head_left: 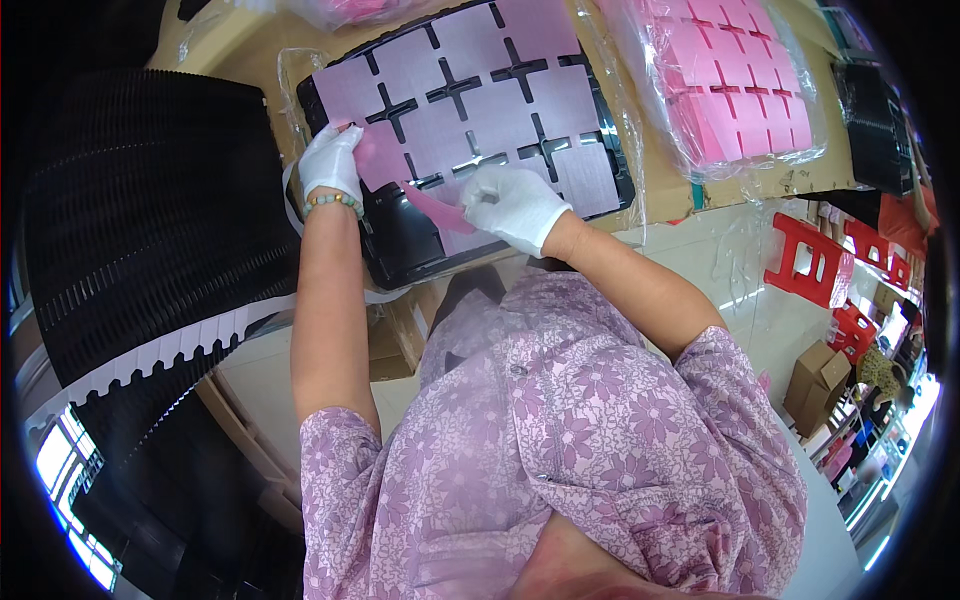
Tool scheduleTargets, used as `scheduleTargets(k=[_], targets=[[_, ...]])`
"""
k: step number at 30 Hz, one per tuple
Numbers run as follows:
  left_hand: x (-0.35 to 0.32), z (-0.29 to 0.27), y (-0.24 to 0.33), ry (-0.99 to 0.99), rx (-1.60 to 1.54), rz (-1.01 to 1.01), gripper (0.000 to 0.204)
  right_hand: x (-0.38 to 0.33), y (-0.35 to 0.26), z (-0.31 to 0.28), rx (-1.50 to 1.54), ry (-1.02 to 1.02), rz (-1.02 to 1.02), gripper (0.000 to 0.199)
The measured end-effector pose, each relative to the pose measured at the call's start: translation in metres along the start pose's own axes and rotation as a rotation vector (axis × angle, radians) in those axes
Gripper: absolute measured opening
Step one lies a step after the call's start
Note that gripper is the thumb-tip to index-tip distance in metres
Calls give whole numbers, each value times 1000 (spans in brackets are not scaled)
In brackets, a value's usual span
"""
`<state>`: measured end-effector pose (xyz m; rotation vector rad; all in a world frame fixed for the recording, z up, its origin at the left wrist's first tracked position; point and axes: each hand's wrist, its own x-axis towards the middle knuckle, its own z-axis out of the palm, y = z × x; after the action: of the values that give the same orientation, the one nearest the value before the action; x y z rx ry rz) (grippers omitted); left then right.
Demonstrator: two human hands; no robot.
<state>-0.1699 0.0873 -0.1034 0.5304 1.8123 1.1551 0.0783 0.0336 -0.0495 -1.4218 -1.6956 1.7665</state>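
A black plastic tray (405, 245) with cross-shaped dividers lies in front of me, several pale pink sheets (440, 130) lying in its compartments. My right hand (512, 207), in a white glove, is closed on a curved pink sheet (438, 210) over the near side of the tray. At the tray's left edge, my left hand (331, 165), also gloved, has its fingers closed at a brighter pink sheet (378, 160). The near-left compartment shows bare black plastic. Part of what lies under my right hand is hidden.
To the left stands a tall stack of black ribbed trays (150, 190). A plastic-wrapped tray of pink sheets (735, 85) lies at the right on the cardboard surface (640, 185). Red plastic stools (805, 262) and a cardboard box (818, 385) are on the floor beyond.
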Motion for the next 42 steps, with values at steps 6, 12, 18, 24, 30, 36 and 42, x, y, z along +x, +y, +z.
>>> scheduleTargets(k=[6,12,18,24,30,36,42], targets=[[-5,8,1,26,-59,-32,29,-4,-7,-4,-78,114,-118,12],[4,7,-7,61,-14,14,30,0,-32,-30,-413,-163,-276,24],[5,-2,-2,-3,133,-11,27,64,9,-116,-392,695,-220,30],[9,-6,4,54,338,62,37,113,17,-156,-633,740,-42,32],[-12,-20,8,336,685,346,40,114,22,-138,-528,846,-273,28],[-40,-4,3,312,789,916,30,100,-1,-96,-597,840,-599,30],[-44,46,8,-48,1062,836,76,117,3,-61,-661,639,-432,55]])
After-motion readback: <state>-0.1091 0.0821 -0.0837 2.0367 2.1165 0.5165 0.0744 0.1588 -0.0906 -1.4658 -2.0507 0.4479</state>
